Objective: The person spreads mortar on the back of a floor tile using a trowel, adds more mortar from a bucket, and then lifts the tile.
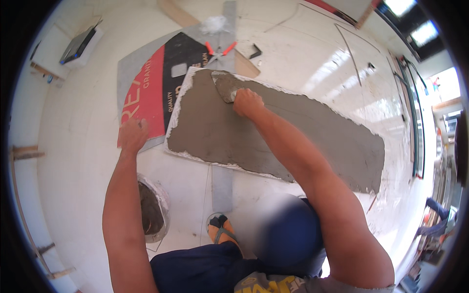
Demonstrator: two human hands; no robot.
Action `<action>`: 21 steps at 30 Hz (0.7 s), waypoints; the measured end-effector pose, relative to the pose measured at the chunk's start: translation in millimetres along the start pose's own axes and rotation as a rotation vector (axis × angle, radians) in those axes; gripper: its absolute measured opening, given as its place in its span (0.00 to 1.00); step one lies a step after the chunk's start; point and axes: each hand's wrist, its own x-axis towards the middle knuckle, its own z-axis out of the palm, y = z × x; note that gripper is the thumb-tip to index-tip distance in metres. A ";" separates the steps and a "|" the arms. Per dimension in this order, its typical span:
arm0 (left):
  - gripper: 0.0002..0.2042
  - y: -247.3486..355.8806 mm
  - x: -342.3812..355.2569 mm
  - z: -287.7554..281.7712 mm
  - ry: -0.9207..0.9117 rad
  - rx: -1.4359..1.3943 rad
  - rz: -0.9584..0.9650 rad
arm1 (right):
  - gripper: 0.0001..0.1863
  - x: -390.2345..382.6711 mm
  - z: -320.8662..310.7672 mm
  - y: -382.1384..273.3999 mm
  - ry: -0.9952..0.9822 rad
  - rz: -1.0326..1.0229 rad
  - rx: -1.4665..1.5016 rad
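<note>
Floor (pixel 73 161): pale, smooth, catching bright reflections far right.
Left hand (pixel 133 133): curled over a red-and-black printed sheet (pixel 151 107); cannot tell whether it pinches anything.
Bucket (pixel 162 195): near left, grey mix inside.
Pliers (pixel 218 54): red-handled, spread, beyond the slab.
Trowel (pixel 223 88): blade on the mortar (pixel 312 132), far left.
Right hand (pixel 248 103): wrapped around the trowel's handle.
Slab (pixel 176 110): centre, mortar-coated, edges ragged white.
Frame (pixel 415 122): green, along the right side.

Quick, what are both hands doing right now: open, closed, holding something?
Left hand: over the red-and-black cardboard; open or closed, can't tell.
Right hand: closed, holding a mortar-smeared trowel.
</note>
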 end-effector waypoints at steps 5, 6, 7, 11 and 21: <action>0.22 6.3 3.7 4.2 -0.045 0.015 0.002 | 0.17 -25.0 -21.0 64.1 -0.035 0.239 0.091; 0.22 16.2 4.5 5.4 -0.041 0.002 0.030 | 0.17 -32.5 -23.7 84.9 -0.029 0.279 0.100; 0.22 21.1 4.7 1.7 -0.033 -0.003 0.050 | 0.17 -43.6 -24.3 100.2 -0.006 0.321 0.118; 0.21 28.6 -1.1 -13.7 0.029 0.015 0.135 | 0.18 -101.3 -27.8 166.4 0.062 0.500 0.177; 0.19 5.6 -12.0 -15.8 0.052 -0.054 0.103 | 0.18 -214.4 -46.4 340.9 0.123 0.974 0.426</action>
